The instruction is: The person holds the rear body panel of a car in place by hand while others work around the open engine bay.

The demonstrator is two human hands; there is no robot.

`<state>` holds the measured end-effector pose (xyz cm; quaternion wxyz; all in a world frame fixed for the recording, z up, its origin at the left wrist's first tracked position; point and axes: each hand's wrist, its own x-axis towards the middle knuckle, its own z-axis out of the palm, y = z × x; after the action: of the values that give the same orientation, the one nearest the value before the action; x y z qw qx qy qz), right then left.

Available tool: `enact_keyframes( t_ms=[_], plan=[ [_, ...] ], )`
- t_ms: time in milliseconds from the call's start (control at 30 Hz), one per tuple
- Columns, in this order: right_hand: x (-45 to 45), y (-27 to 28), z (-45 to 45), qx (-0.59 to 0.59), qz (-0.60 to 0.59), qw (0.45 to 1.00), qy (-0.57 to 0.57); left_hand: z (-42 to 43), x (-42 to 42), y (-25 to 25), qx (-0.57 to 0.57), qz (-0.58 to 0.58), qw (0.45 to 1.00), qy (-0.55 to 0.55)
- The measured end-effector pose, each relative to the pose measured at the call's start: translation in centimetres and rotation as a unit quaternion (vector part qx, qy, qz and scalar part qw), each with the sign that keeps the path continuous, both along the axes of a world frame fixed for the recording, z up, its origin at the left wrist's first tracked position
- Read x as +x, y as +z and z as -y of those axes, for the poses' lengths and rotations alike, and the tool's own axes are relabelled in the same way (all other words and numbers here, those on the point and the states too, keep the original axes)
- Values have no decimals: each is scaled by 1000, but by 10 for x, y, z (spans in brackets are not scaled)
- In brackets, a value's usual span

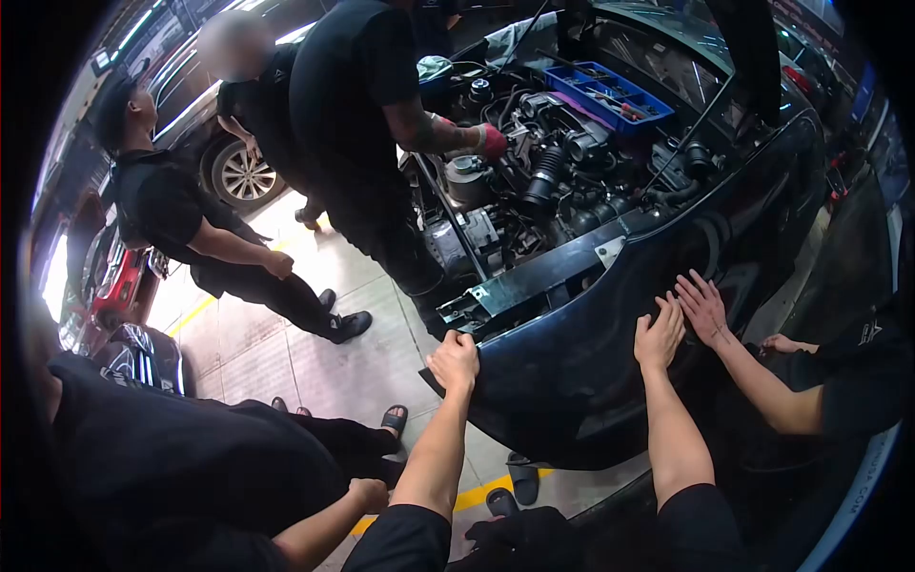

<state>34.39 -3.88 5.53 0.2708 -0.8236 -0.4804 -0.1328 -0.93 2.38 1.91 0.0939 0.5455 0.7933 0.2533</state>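
A dark, glossy car fender stretches in front of me along the side of the engine bay. My left hand is closed around its front edge, near the metal crossbar; the fingertips are partly hidden. Flat against the fender's outer side lies my right hand, fingers extended and holding nothing. Just right of it, a co-worker's open hand also rests on the panel.
Beyond the fender is the exposed engine, with a blue tool tray on top. A co-worker in red gloves leans over it. Other people stand to the left, one close beside my left arm. Slippers lie below the fender.
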Motion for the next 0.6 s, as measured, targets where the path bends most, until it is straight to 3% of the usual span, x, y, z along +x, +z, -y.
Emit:
enact_keyframes(
  t_ms=[333, 500, 600],
  plan=[
    [6, -8, -2, 28, 39, 999, 19, 4, 2, 20, -66, 12, 998, -2],
    [0, -3, -1, -14, -8, 1000, -3, 0, -2, 0, 28, 9, 1000, 0],
    [2, -8, -2, -15, 0, 1000, -3, 0, -2, 1, 13, 5, 1000, -1]
  ],
)
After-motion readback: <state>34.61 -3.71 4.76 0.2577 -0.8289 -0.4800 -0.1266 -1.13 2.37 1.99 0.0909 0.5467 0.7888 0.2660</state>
